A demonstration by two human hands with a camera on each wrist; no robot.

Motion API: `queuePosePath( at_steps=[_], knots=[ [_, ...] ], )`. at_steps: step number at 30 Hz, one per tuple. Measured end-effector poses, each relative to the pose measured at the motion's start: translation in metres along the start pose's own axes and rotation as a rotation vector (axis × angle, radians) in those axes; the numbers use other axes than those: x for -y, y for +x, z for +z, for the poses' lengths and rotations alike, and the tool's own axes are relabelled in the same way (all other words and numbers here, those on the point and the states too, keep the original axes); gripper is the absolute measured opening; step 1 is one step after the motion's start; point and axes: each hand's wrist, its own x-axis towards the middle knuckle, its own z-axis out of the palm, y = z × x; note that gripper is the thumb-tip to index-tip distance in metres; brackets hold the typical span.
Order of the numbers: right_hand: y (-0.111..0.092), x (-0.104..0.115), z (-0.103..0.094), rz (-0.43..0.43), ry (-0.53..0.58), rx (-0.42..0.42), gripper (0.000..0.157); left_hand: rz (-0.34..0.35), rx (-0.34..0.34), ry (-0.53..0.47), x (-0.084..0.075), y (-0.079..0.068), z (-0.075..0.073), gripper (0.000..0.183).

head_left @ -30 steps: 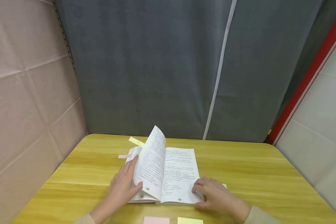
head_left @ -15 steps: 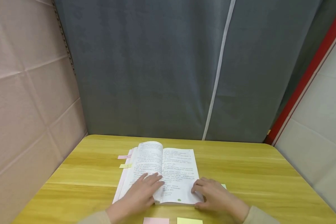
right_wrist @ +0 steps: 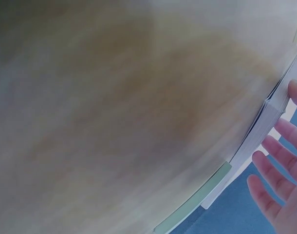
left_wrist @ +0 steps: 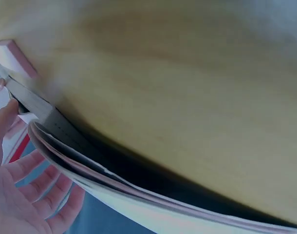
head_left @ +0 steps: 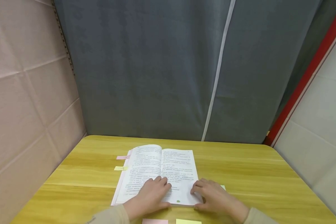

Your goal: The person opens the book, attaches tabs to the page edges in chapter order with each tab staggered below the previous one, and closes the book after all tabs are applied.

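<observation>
White-paged book (head_left: 179, 165), spread open!
Left hand (head_left: 154, 193) rests mid-spread, right hand (head_left: 212, 196) touches the right side, both relaxed, ungripping.

Soft, even light in the head view; dimmer, hazier wrist views.
The wooden surface (head_left: 254, 174) is warmly lit, the grey curtain (head_left: 145, 77) duller behind it. The pages of the open book (head_left: 179, 169) look bright, their print too small to read. Both wrist views blur the wood grain under a cool, bluish cast; in the left one, deep shadow lines the book's edge. The light's source is out of sight.
</observation>
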Motion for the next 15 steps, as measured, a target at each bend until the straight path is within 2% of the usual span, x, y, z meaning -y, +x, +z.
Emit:
queuePosePath(
  at_steps=[9,15],
  knots=[
    [0.001,0.001,-0.001,0.047,0.021,0.025,0.041,-0.032,-0.047,-0.213,0.014,-0.004,-0.002,0.058],
    [0.0,0.001,0.0,0.064,0.008,0.029,0.053,-0.058,-0.067,-0.271,0.02,-0.009,-0.002,0.063]
  ],
)
